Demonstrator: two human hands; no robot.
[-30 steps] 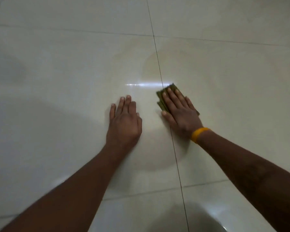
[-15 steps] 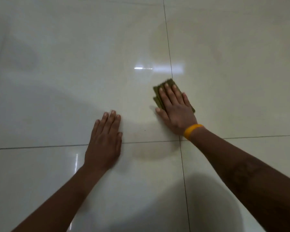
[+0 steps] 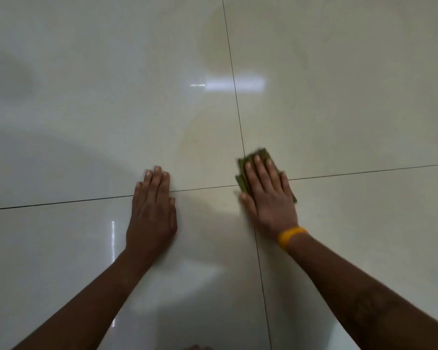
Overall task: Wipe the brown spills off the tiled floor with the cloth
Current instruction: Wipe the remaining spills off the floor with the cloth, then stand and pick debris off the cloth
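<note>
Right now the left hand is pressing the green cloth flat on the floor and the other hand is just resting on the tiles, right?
Not quite. The head view shows the right hand pressing the green cloth flat on the floor, and the left hand just resting on the tiles.

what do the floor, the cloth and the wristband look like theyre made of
Floor: glazed ceramic or polished stone tile, probably; glossy, mirrors light, thin grout lines.
Cloth: olive woven fabric, matte, folded under the right hand.
Wristband: smooth yellow-orange band, likely silicone or rubber.
</note>
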